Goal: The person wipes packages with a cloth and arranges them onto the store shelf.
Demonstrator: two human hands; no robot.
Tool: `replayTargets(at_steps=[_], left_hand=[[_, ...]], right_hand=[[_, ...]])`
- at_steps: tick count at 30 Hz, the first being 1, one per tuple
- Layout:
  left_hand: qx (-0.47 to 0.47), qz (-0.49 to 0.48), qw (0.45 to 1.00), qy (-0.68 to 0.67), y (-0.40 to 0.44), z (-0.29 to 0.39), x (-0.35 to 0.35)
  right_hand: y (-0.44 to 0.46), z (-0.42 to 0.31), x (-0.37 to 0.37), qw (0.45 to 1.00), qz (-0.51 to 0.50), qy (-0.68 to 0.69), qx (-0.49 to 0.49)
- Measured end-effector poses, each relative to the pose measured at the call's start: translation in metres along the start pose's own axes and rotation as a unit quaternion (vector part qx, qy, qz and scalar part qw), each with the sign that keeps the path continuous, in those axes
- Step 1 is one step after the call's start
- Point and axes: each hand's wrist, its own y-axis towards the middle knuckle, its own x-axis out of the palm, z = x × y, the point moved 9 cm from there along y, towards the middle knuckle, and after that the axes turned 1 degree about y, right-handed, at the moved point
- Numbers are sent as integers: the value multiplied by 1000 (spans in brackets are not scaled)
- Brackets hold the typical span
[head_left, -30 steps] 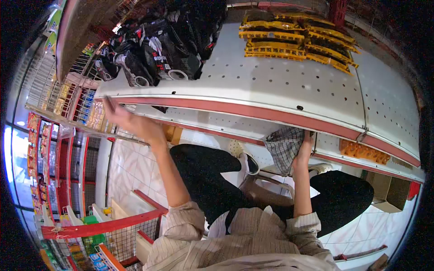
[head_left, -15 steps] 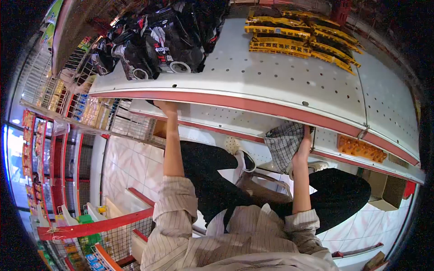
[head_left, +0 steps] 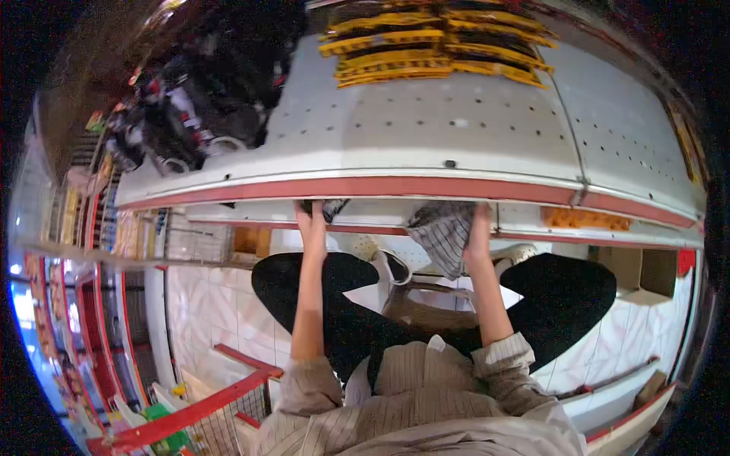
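Observation:
My right hand (head_left: 478,237) grips a grey-and-white checked cloth (head_left: 443,237), which hangs down over the edge of the lower shelf (head_left: 365,228). To its left, my left hand (head_left: 310,222) reaches under the front lip of the upper shelf (head_left: 411,144). It is closed around a dark packet (head_left: 333,208) with light markings, mostly hidden by that lip. The fingertips of both hands are out of sight behind the red-striped shelf edge.
Black packages (head_left: 205,106) stand on the upper shelf at left, yellow-and-black packets (head_left: 395,53) towards its back. An orange packet strip (head_left: 585,220) lies on the lower shelf at right. Below are a stool (head_left: 426,308), an open cardboard box (head_left: 645,275) and a red-edged rack (head_left: 190,410).
My left hand has moved right along the lower shelf, closer to the cloth, with the dark packet. My right hand still holds the cloth. The camera view has turned slightly.

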Motion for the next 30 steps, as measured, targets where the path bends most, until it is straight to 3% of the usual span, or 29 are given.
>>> replayTargets(at_steps=[1,3,4,5,7,8,9,12,16,17,18,19,20,23,27,29,30], left_hand=[[-13,-34,997,-64,-17,-3,17],[-76,-90,991,-70,-54,2,47],[-60,-116,991,-25,-72,26,61],[36,-111,992,52,-79,40,70],[6,-197,976,98,-99,59,98],[20,-182,982,52,-104,65,105],[143,-163,971,98,-110,57,101],[128,-209,968,50,-113,79,113],[53,-261,961,78,-123,88,123],[39,-273,958,80,-124,86,126],[144,-221,960,95,-122,97,122],[131,-227,961,91,-120,86,120],[118,-234,961,87,-115,80,115],[47,-238,969,39,-114,73,111],[-14,-281,958,53,-122,78,115],[-10,-279,959,46,-124,82,116],[18,-290,956,44,-124,80,116]], right_hand=[[-1,-8,5,997,-17,-54,-53],[-4,-21,9,973,-51,-170,-150],[-13,-34,13,944,-56,-221,-241],[-25,-37,23,903,-88,-305,-290],[-51,-30,45,785,-163,-483,-353],[-88,-45,74,719,-214,-490,-445],[-124,-55,99,642,-262,-490,-529],[-115,-61,89,685,-196,-443,-545],[-81,-60,68,745,-153,-456,-462],[-93,-63,75,727,-167,-427,-510],[-108,-64,81,706,-181,-397,-558],[-123,-66,83,683,-195,-365,-601],[-126,-59,89,679,-242,-392,-572],[-117,-64,85,687,-225,-402,-562],[-78,-56,60,791,-140,-394,-447],[-45,-37,45,864,-154,-379,-295],[-48,-50,47,920,-168,-293,-198]])
